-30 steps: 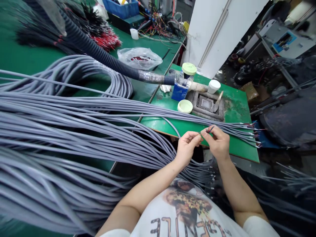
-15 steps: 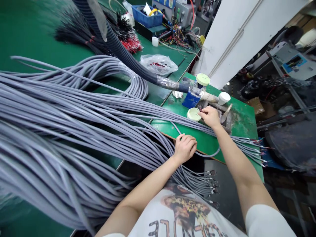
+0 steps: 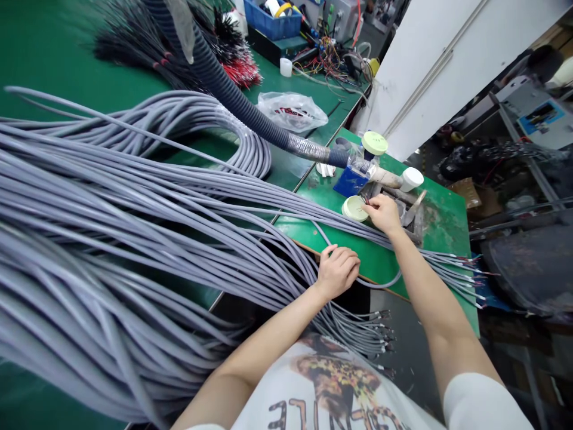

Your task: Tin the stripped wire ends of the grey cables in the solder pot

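1. We see a long green tabletop and, at its end, a smaller green board. Far behind are a blue plastic bin and many coloured wires. A ribbed black hose comes across from the upper left, and a clear plastic bag lies just beside it.
2. The biggest thing in view is the bundle of grey cables. It fills the left side and crosses the board, and its many ends fan out to the right and hang down below the board edge.
3. On the board we find a grey square tray, a blue box, a white cap and a pale green lid.
4. The main change is that our hands no longer work together at one spot, as they did a second ago. They are now well apart.
5. The left hand is closed loosely over one grey cable, near the board edge.
6. The right hand is clenched in a pinch just beside the lid and seems to grip thin wire ends. The fingers hide most of them, so we cannot tell exactly how many there are.
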### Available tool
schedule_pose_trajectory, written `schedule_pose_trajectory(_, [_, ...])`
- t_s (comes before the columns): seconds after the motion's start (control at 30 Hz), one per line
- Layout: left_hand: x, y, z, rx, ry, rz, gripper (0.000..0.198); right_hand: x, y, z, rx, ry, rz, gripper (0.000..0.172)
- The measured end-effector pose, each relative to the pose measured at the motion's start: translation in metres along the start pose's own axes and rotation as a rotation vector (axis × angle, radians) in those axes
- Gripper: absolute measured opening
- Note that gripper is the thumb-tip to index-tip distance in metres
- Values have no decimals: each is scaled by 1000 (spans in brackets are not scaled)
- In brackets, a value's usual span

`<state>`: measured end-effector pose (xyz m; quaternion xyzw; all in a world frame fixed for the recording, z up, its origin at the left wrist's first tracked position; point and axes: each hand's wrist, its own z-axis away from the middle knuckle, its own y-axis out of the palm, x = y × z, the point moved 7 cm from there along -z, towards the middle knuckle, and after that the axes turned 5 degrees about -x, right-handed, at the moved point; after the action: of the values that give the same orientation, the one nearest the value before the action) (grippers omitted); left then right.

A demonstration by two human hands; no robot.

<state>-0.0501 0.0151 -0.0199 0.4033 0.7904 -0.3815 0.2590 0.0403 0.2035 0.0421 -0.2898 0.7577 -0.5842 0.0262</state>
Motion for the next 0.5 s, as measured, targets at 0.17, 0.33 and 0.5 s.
schedule_pose_trajectory(0.17, [0, 1, 0, 23, 3, -25, 15, -49, -41, 2, -206, 123, -16, 32])
schedule_pose_trajectory(0.33, [0, 1, 0, 3, 10, -27, 14, -123, -50, 18, -290, 318, 71, 31])
schedule_pose_trajectory(0.5, [-1, 2, 0, -5, 10, -23, 14, -148, -41, 28, -312, 385, 128, 29])
